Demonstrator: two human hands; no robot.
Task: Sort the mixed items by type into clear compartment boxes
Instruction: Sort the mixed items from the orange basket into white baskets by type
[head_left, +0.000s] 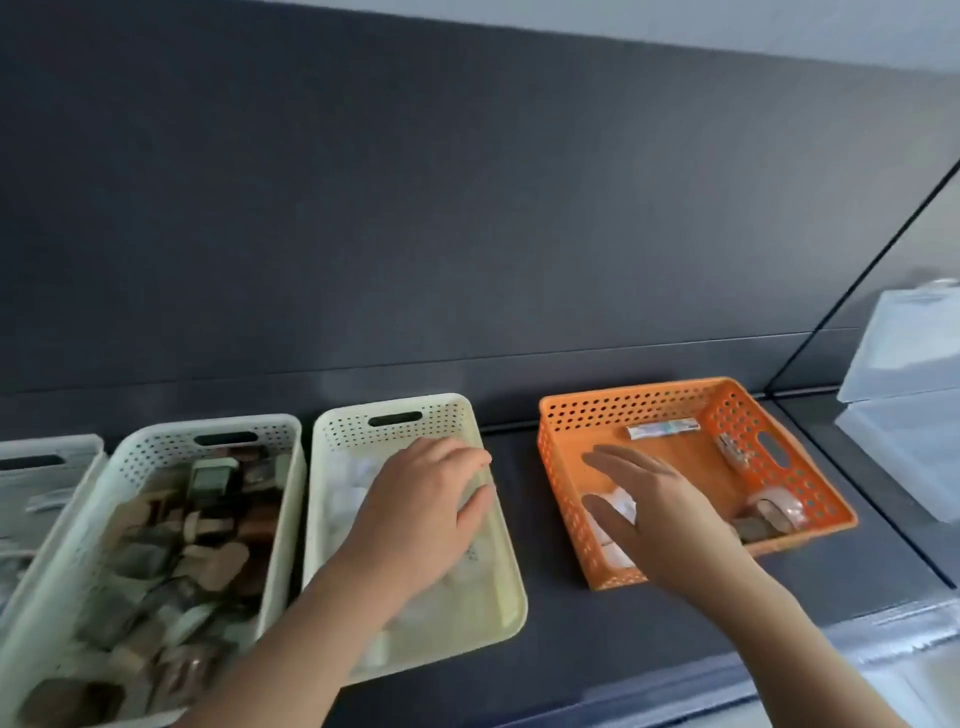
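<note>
My left hand (423, 506) reaches into the cream basket (511, 597), fingers bent down over pale wrapped items; whether it holds one is hidden. My right hand (652, 514) hovers flat, fingers spread, over the left part of the orange basket (623, 410), above a white packet (621, 506). That basket also holds a striped tube (662, 429), a small clip-like piece (733, 451), a tape roll (779, 506) and a brown item (753, 529). A white basket (283, 470) to the left is full of several brown and green pieces.
A clear compartment box (904, 364) with a raised lid stands at the right edge. Another clear box (914, 654) lies at the lower right. Part of a further white basket (47, 457) shows at the far left. All rest on a dark counter (597, 639) against a dark wall.
</note>
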